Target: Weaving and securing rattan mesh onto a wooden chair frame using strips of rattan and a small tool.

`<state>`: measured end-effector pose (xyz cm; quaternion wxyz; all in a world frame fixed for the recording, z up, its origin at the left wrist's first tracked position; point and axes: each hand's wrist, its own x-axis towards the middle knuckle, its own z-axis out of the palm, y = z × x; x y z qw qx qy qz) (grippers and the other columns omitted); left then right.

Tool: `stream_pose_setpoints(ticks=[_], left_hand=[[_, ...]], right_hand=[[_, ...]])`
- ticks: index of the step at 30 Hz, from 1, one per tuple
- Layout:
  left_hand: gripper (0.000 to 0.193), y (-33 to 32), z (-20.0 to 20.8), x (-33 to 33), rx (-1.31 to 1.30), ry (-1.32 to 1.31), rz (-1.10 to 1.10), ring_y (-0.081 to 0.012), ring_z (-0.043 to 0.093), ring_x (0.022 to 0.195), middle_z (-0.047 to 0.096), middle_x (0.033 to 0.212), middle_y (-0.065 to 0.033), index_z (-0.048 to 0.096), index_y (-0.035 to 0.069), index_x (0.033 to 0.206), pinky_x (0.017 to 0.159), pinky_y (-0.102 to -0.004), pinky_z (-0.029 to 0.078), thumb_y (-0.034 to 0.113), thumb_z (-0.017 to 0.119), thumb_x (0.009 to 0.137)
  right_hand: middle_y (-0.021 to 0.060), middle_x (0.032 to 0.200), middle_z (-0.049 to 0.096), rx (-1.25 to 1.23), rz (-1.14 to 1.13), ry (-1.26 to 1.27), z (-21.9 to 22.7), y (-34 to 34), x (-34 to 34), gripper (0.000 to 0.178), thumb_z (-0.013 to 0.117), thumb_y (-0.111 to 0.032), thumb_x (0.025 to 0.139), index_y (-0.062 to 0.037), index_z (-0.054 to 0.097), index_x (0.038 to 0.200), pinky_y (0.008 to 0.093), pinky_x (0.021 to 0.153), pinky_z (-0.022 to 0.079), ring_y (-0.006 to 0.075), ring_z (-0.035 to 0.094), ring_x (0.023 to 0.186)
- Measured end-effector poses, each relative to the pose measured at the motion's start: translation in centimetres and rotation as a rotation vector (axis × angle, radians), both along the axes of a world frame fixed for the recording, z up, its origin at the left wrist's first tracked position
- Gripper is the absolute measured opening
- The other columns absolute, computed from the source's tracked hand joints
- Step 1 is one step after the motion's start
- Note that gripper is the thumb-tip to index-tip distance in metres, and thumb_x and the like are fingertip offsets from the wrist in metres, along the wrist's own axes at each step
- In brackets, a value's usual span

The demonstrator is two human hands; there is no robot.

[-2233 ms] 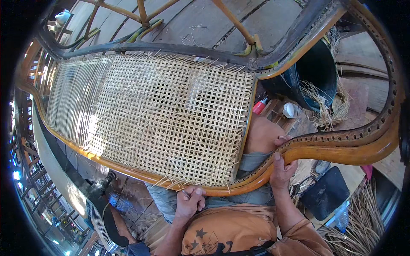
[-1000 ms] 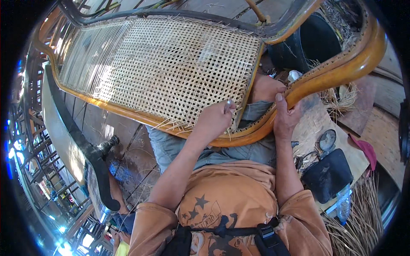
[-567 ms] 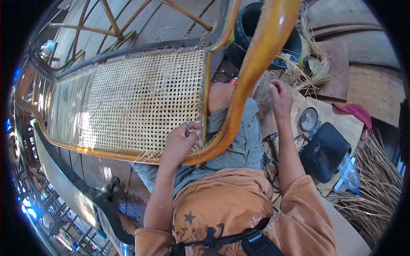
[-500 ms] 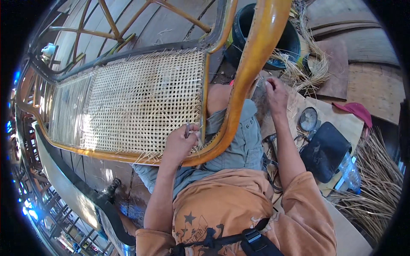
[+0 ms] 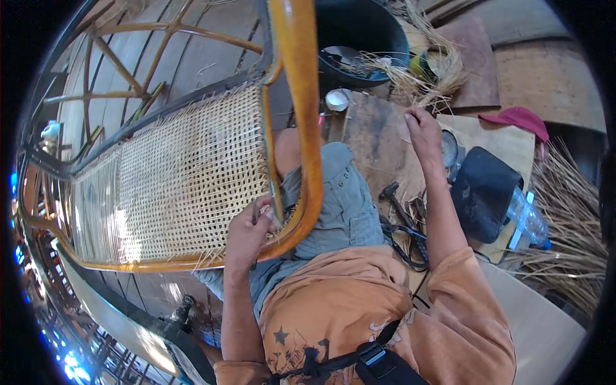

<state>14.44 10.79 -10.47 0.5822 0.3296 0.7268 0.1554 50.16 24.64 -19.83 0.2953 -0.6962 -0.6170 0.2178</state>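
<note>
A wooden-framed rattan panel point(image 5: 179, 173), woven in an open mesh on the right and with parallel strands at its left end, leans across my lap. My left hand point(image 5: 247, 234) is closed at its lower right corner, with a slender dark tool point(image 5: 255, 213) between the fingers; the tool's kind is hard to make out. Loose cane ends stick out along the lower edge beside this hand. Farther right, my right hand point(image 5: 423, 135) is raised in a pinch just below a bundle of pale cane strands point(image 5: 443, 80). Whatever it pinches is too thin to make out.
A dark bucket point(image 5: 369, 38) stands behind the glossy curved wooden post point(image 5: 301, 96). A white cup point(image 5: 337, 99) sits near a board. To the right are a hammer point(image 5: 398, 202), a black pouch point(image 5: 487, 192), a plastic bottle point(image 5: 529, 221), a red cap point(image 5: 520, 120) and loose cane point(image 5: 564, 212).
My right hand has moved away from the curved post, toward the cane bundle. My left hand stays at the panel's corner. The view has shifted, and the white cup now shows.
</note>
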Motion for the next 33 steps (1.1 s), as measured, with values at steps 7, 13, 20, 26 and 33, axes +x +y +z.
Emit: stream_pose_setpoints(ticks=[7, 13, 20, 26, 33], left_hand=[[0.033, -0.3, 0.6, 0.9, 0.058, 0.036, 0.016, -0.0044, 0.045, 0.054, 0.053, 0.065, 0.0004, 0.054, 0.006, 0.120, 0.049, -0.0193, 0.037, 0.012, 0.050, 0.088], [0.024, -0.6, 0.8, 1.4, 0.109, 0.032, 0.144, -0.0045, 0.039, 0.041, 0.052, 0.063, 0.0000, 0.054, 0.001, 0.109, 0.038, -0.0195, 0.032, 0.015, 0.049, 0.090], [0.026, -0.6, 1.2, 1.4, 0.124, 0.051, 0.124, -0.0041, 0.039, 0.041, 0.052, 0.063, 0.0000, 0.053, 0.001, 0.112, 0.039, -0.0187, 0.032, 0.014, 0.047, 0.090], [0.030, -0.4, 0.3, 0.5, 0.046, -0.031, 0.169, -0.0054, 0.042, 0.044, 0.054, 0.065, -0.0003, 0.053, 0.000, 0.113, 0.041, -0.0194, 0.034, 0.012, 0.047, 0.087], [0.033, -0.4, 0.0, 0.1, 0.076, -0.032, 0.145, -0.0062, 0.045, 0.048, 0.055, 0.065, -0.0011, 0.055, 0.002, 0.115, 0.046, -0.0206, 0.038, 0.012, 0.046, 0.085]], right_hand=[[0.0164, 0.088, 0.063, -0.234, -0.060, -0.039, 1.3, -9.3, 3.1, 0.018, 0.057, -0.017, 0.083, -0.0028, 0.063, 0.092, 0.0354, 0.075, 0.046, 0.0303, 0.060, 0.084], [0.0150, 0.085, 0.062, -0.290, -0.060, 0.000, 1.0, -14.0, 3.7, 0.018, 0.058, -0.016, 0.083, -0.0015, 0.062, 0.092, 0.0326, 0.073, 0.046, 0.0259, 0.060, 0.082], [0.0147, 0.083, 0.061, -0.196, -0.142, 0.035, 0.1, -14.9, 4.5, 0.016, 0.058, -0.016, 0.083, -0.0023, 0.061, 0.089, 0.0338, 0.073, 0.046, 0.0289, 0.060, 0.080], [0.0147, 0.083, 0.060, -0.148, 0.030, 0.123, -0.8, -11.4, -0.3, 0.014, 0.058, -0.015, 0.082, -0.0018, 0.061, 0.089, 0.0335, 0.072, 0.046, 0.0276, 0.059, 0.079], [0.0103, 0.084, 0.060, -0.230, 0.211, 0.178, -1.1, -7.7, -5.9, 0.015, 0.057, -0.013, 0.084, -0.0007, 0.061, 0.092, 0.0290, 0.071, 0.045, 0.0192, 0.058, 0.077]])
